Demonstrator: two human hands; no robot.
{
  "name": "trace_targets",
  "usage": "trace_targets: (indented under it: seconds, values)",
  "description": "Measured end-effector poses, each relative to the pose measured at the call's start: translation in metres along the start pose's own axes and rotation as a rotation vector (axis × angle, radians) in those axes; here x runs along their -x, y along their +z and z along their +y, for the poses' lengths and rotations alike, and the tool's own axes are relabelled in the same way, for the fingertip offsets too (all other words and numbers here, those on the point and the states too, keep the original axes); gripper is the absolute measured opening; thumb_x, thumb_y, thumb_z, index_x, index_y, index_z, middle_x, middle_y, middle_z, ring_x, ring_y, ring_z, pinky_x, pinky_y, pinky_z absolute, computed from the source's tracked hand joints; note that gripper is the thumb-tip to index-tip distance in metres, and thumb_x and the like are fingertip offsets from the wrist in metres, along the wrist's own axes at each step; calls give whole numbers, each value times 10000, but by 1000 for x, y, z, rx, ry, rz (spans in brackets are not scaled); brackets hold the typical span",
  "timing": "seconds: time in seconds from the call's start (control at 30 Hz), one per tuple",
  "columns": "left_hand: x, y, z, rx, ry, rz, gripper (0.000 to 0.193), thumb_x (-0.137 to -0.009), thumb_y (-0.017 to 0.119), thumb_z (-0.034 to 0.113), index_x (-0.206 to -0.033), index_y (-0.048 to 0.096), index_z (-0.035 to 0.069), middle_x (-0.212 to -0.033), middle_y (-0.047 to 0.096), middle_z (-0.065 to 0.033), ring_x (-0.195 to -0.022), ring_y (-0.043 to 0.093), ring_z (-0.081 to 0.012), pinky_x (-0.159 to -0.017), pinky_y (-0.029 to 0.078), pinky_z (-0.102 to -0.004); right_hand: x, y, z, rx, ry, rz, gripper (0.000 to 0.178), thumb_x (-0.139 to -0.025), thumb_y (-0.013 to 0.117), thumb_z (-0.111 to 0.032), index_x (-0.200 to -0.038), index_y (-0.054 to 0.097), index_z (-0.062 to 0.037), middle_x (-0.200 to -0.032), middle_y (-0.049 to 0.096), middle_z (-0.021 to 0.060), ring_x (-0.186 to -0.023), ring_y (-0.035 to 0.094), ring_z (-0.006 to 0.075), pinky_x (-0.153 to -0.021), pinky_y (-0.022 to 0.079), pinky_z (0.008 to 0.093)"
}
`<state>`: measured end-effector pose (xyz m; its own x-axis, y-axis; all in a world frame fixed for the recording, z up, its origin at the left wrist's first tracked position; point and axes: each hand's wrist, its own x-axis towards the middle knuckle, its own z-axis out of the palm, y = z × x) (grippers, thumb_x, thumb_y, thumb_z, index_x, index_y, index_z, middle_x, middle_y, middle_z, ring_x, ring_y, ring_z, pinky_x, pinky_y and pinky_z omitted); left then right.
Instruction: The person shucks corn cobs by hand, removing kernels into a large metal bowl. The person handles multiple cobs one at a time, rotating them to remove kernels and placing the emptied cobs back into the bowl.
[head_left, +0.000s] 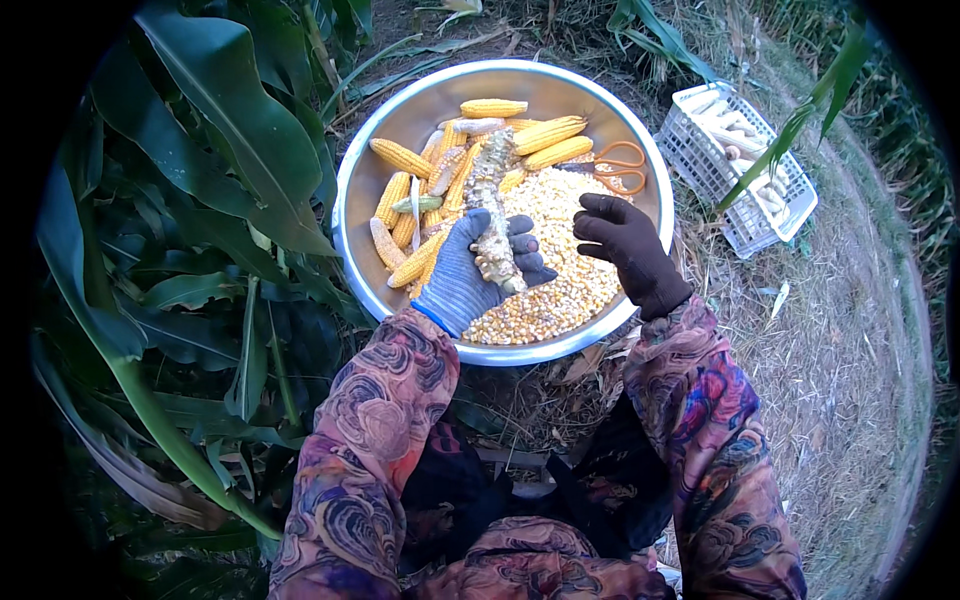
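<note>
"Item one?"
"One knobbly cob-like rod (488,190), pale and rough, slanting above the middle of the basin (655,190); its near end is pointing slightly right."
"Holder?"
"Left hand (462,272), blue-grey glove. Its fingers are clamping around the rod's near part."
"And the right hand (632,248)?"
"Dark brown glove, hovering over the basin's right side. Its fingers are bending and standing a little apart."
"Contents beneath?"
"Loose kernels (548,312), heaping from the middle toward near right. Yellow corn ears (400,157), crowding left and far. Orange-handled scissors (604,161), lying far right."
"Surroundings?"
"White crate (697,172), standing farther right, holding pale cobs (735,137). Broad green leaves (240,130), spreading along the left."
</note>
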<state>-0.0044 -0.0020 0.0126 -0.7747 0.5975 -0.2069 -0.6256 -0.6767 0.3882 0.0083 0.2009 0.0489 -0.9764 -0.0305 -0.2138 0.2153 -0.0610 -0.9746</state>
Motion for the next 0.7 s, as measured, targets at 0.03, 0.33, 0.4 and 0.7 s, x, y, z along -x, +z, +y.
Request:
trace_targets:
  seconds: [0.03,0.33,0.4,0.7]
  values:
    - [-4,-7,2,125,-48,-163,509,-837,439,381,-1104,470,-51,-928,533,-163,-870,552,-290,-902,420,-538,1,2,0,-37,7,-19,417,-786,631,-129,-1150,481,9,-1011,562,90,-893,571,170,-761,480,296]
    - [-13,-17,-8,-50,223,146,411,-885,501,316,-1146,450,3,-1051,529,-162,-985,529,-289,-888,435,-468,20,41,8,231,-83,-338,512,-770,684,-202,-1164,485,57,-927,617,99,-759,590,131,-638,504,247]
    - [-14,-11,-14,-167,228,142,408,-889,499,311,-1162,443,13,-1073,522,-137,-1008,520,-268,-896,436,-439,18,37,14,291,-34,-276,545,-747,693,-217,-1184,481,30,-903,619,111,-724,585,127,-588,490,263]
    - [-10,-4,-21,-545,-192,152,694,-869,358,585,-1180,402,-34,-1008,540,-216,-933,569,-323,-815,491,-451,37,-18,-6,-86,264,-180,324,-845,549,-304,-965,559,-3,-719,600,100,-537,587,163,-442,493,262]
